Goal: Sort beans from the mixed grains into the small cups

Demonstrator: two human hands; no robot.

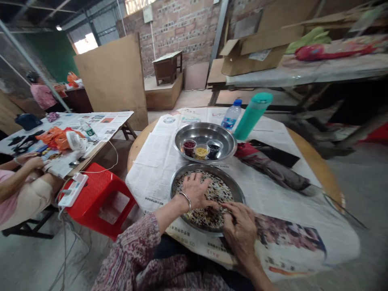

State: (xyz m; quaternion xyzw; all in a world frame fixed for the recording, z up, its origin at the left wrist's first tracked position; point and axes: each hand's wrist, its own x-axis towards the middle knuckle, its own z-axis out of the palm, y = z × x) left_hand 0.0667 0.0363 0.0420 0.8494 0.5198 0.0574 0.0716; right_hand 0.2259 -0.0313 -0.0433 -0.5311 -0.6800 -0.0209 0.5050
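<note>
A shallow metal bowl [239, 193] with mixed white, dark and reddish grains and beans [218, 185] stands in front of me on the newspaper-covered round table. My left hand [195, 192] lies on the mix, open, its fingers spread. Over the bowl's right side reaches my right hand [242, 228], index finger stretched towards the grains and thumb apart from it; its other fingertips are partly hidden. Just behind, a second metal bowl [200, 131] holds three small clear cups: one of red beans [189, 147], one of yellow grains [201, 152], one of black beans [214, 150].
A water bottle [231, 117] and a teal bottle [254, 116] stand behind the bowls. A folded umbrella [274, 169] lies to the right on the newspaper [151, 169]. Left are a red stool [100, 198] with a power strip [73, 190] and another person's arms [21, 173] at a second table.
</note>
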